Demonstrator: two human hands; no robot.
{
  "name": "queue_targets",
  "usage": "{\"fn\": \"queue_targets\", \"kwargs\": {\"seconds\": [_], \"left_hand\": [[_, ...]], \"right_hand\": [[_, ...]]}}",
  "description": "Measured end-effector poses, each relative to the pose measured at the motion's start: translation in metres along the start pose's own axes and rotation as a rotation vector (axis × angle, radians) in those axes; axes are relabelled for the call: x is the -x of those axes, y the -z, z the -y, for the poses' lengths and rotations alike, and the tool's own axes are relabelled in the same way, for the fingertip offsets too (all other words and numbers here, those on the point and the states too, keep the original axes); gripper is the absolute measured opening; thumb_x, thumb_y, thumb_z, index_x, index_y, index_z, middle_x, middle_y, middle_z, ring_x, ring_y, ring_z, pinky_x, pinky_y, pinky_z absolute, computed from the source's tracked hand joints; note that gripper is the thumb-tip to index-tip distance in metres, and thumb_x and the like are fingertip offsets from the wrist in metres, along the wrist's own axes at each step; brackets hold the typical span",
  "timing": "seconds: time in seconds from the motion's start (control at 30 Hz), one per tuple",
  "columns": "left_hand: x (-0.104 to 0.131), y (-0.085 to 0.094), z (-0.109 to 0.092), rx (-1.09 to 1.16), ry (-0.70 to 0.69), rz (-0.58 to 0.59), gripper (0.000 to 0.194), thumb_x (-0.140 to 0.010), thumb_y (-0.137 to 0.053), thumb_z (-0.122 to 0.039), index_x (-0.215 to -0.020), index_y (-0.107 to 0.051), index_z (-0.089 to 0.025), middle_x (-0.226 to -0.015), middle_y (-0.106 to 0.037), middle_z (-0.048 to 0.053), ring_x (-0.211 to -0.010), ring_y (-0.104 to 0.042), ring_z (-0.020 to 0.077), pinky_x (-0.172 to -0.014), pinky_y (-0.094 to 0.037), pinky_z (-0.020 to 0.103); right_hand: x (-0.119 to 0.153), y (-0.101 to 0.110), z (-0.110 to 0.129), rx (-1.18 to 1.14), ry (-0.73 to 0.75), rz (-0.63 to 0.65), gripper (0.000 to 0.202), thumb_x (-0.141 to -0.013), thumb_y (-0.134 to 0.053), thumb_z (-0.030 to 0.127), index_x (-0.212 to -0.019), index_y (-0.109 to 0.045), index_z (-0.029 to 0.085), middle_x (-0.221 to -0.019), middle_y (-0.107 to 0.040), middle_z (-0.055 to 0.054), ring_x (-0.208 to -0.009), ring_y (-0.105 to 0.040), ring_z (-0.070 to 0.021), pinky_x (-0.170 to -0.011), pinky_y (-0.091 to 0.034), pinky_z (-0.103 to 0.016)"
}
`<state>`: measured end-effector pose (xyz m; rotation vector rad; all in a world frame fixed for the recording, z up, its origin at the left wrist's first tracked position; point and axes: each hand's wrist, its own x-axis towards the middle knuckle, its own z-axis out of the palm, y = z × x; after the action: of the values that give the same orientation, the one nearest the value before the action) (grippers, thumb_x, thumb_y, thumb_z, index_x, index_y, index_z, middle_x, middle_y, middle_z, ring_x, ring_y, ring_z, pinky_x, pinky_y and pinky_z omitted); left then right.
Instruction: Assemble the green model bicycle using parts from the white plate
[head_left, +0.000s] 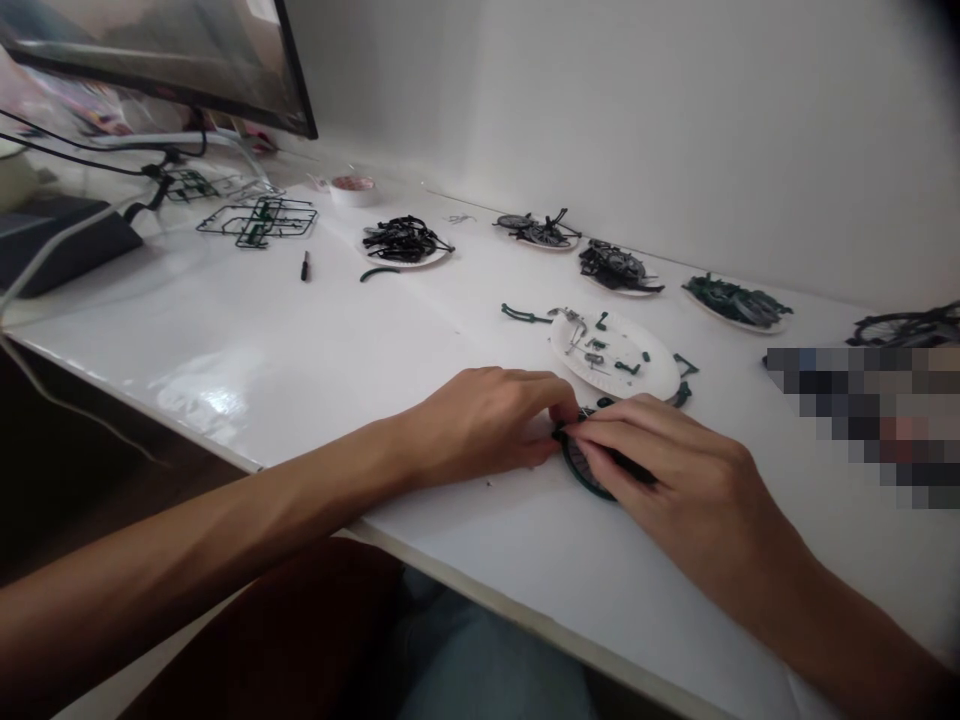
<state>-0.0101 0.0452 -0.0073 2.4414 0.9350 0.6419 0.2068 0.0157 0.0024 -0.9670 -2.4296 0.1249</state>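
Between both hands (487, 425) (682, 455) lies a green-rimmed wheel (581, 468).

Dark green wheel (581, 474), white plate (626, 335)

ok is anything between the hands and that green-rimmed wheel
Nothing visible: the left hand and right hand meet right at the wheel, though the right one hides part of it. The white plate lies beyond the wheel, not between.
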Motion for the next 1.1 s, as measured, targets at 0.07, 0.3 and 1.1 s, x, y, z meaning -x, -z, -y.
{"fn": "queue_targets", "kwargs": {"seconds": [0.07, 0.3, 1.1], "left_hand": [[0.000, 0.000, 0.000, -0.001, -0.011, -0.005, 0.019, -0.088, -0.064, -0.019, -0.107, -0.062, -0.020, -0.102, -0.069, -0.001, -0.080, -0.061, 0.0133, -0.074, -0.045, 0.026], [0.000, -0.002, 0.001, -0.008, -0.040, -0.017, 0.018, -0.089, -0.064, -0.019, -0.107, -0.062, -0.020, -0.104, -0.069, -0.002, -0.082, -0.060, 0.0130, -0.076, -0.045, 0.026], [0.002, 0.001, 0.001, -0.060, -0.061, 0.020, 0.022, -0.094, -0.060, -0.026, -0.116, -0.056, -0.020, -0.112, -0.067, 0.003, -0.095, -0.064, 0.0182, -0.081, -0.048, 0.030]], "right_hand": [[0.000, 0.000, 0.000, -0.002, 0.001, -0.001, 0.014, -0.093, -0.059, 0.007, -0.098, -0.067, 0.017, -0.092, -0.066, -0.005, -0.089, -0.062, -0.0181, -0.082, -0.053, -0.034], [0.002, 0.000, 0.000, 0.041, 0.046, -0.004, 0.016, -0.093, -0.058, 0.007, -0.100, -0.066, 0.019, -0.094, -0.067, -0.005, -0.090, -0.063, -0.0193, -0.084, -0.054, -0.037], [0.004, 0.035, -0.007, 0.035, -0.046, -0.004, 0.013, -0.095, -0.058, 0.020, -0.101, -0.068, 0.026, -0.103, -0.072, -0.002, -0.096, -0.070, -0.0209, -0.087, -0.057, -0.035]]}}
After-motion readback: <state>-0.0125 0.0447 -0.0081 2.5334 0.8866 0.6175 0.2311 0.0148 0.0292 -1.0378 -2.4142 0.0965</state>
